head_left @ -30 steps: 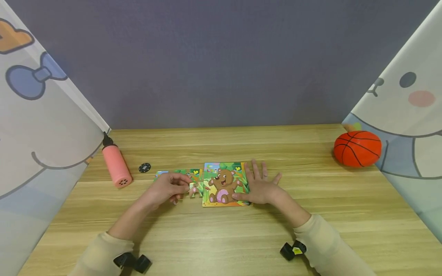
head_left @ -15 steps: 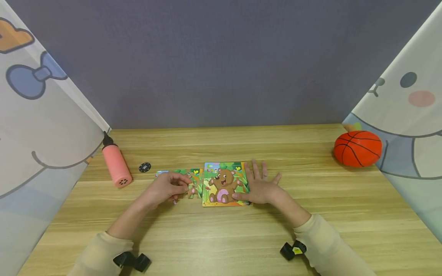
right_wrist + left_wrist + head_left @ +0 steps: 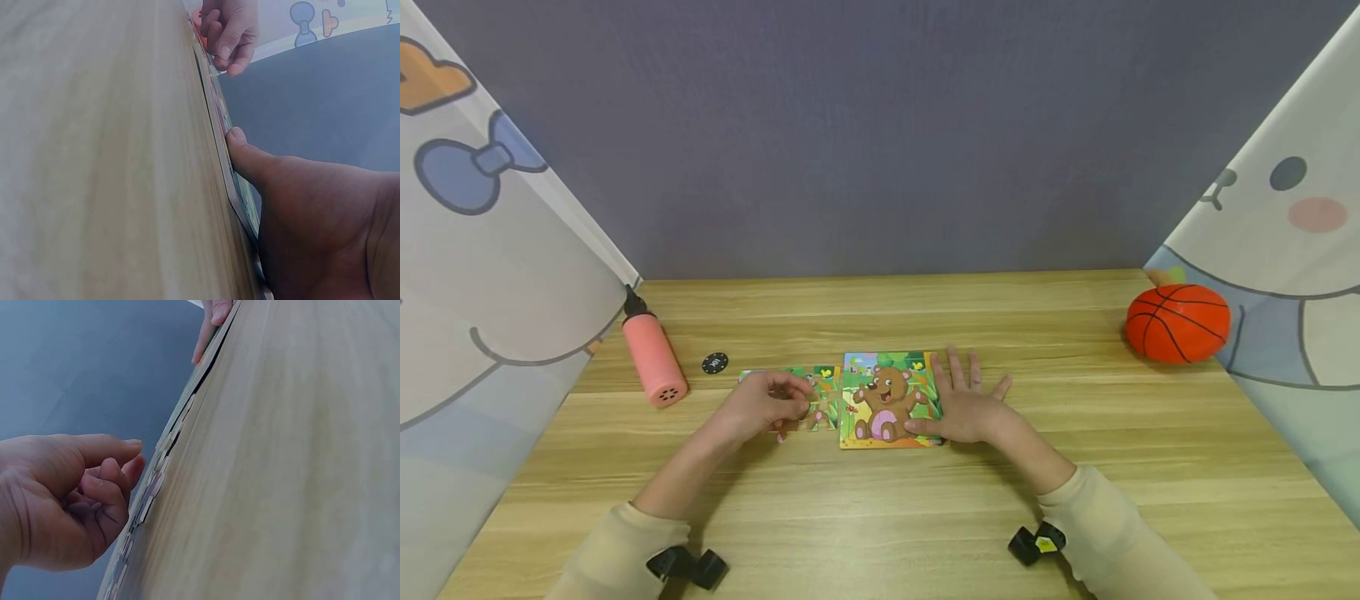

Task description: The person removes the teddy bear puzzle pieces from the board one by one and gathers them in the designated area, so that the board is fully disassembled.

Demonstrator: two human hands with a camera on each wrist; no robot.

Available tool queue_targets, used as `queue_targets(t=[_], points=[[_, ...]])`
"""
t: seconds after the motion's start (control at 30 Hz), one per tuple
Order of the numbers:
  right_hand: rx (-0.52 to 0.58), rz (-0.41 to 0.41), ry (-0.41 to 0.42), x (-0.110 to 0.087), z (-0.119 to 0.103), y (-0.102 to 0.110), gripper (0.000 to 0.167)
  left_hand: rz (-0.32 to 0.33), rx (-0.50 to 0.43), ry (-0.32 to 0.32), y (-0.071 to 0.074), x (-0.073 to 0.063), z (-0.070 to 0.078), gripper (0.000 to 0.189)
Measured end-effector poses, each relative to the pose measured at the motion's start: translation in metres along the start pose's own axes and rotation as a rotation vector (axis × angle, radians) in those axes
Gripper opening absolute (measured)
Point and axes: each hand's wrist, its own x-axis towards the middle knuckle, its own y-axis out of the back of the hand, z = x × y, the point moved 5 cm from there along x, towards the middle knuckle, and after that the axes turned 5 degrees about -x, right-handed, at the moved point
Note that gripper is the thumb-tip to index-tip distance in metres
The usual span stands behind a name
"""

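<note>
A square bear puzzle [image 3: 883, 404] lies on the table. My right hand [image 3: 966, 412] rests on its right edge, fingers spread and thumb over the picture's lower right. Left of it is a second puzzle of the same picture, with loose-edged pieces. My left hand [image 3: 763, 408] covers much of it, fingertips beside a bear piece [image 3: 822, 414]. In the left wrist view, the left thumb [image 3: 112, 447] points at uneven piece edges [image 3: 153, 487], the other fingers are loosely bent, and nothing shows between them. The right wrist view shows the right thumb [image 3: 247, 153] touching the puzzle's edge.
A pink hand pump [image 3: 655, 358] lies at the left, with a black round chip [image 3: 715, 363] close by. At the far right sits a red toy basketball [image 3: 1177, 323]. A dark grey panel [image 3: 880, 142] stands behind the wooden table [image 3: 880, 525].
The bear piece at my left fingertips has moved slightly left and now lies against the other pieces; the left fingers no longer visibly pinch it. My right hand has stayed put.
</note>
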Motion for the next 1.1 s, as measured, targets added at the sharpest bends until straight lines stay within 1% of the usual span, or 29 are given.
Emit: queue_targets(t=[0.1,0.3,0.43,0.63,0.8,0.93,1.03,1.1], points=[[0.001,-0.007,0.000,0.001,0.001,0.000,0.122,0.003,0.011,-0.002,-0.001,0.000,0.002,0.024],[0.020,-0.008,-0.002,0.004,0.003,-0.003,0.126,-0.020,0.029,-0.019,-0.008,0.001,0.006,0.023],[0.017,-0.004,-0.008,0.007,0.006,-0.007,0.126,-0.049,0.045,-0.034,-0.016,0.002,0.010,0.024],[0.031,0.008,0.005,0.003,0.004,-0.004,0.125,-0.077,0.103,-0.064,-0.029,0.005,0.016,0.022],[0.026,0.002,0.006,0.001,0.003,-0.001,0.122,-0.109,0.081,-0.074,-0.041,0.008,0.018,0.022],[0.014,0.000,0.006,0.001,0.002,0.000,0.122,-0.117,0.107,-0.090,-0.050,0.012,0.018,0.023],[0.001,-0.006,-0.005,0.002,0.002,-0.002,0.123,-0.138,0.118,-0.105,-0.055,0.013,0.019,0.027],[0.003,-0.006,-0.008,0.004,0.002,-0.003,0.125,-0.154,0.110,-0.103,-0.057,0.014,0.018,0.029]])
